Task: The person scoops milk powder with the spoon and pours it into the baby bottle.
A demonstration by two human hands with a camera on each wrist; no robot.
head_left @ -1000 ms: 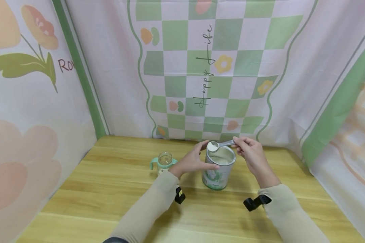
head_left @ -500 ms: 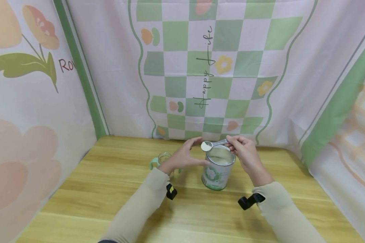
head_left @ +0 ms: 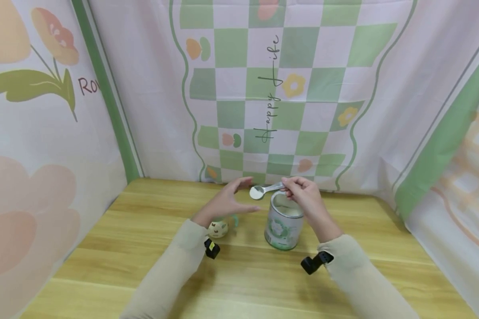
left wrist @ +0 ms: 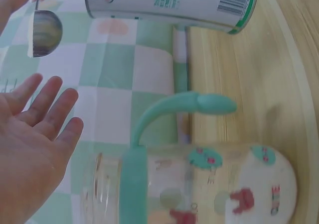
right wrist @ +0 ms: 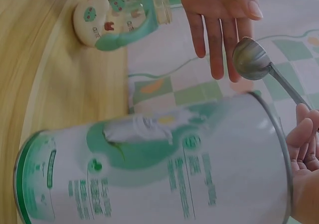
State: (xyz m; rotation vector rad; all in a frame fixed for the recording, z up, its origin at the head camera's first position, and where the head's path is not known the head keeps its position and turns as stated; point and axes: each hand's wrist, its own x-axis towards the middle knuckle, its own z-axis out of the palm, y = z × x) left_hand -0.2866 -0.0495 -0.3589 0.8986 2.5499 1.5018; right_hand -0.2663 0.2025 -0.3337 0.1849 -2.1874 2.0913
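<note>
My right hand (head_left: pixel 305 199) pinches the handle end of a metal measuring spoon (head_left: pixel 257 192), its bowl heaped with white powder. The spoon hangs level, just left of the rim of an open milk powder can (head_left: pixel 284 228), which stands upright with pale powder inside. Beneath and beside the spoon, my left hand (head_left: pixel 227 199) is spread with its fingers straight, holding nothing. Behind that hand and partly hidden by it stands a clear baby bottle (left wrist: pixel 214 184) with mint green handles (left wrist: pixel 184 104); its open neck (right wrist: pixel 162 5) shows in the right wrist view.
The wooden table (head_left: pixel 255 283) carries the can and the bottle. A checkered curtain (head_left: pixel 263 110) hangs right behind the table's back edge, and a flowered curtain (head_left: pixel 52 177) closes off the left side.
The spoon with powder has moved left, from over the can's mouth to beside its rim. My left hand has drawn away from the can, leftward to in front of the bottle.
</note>
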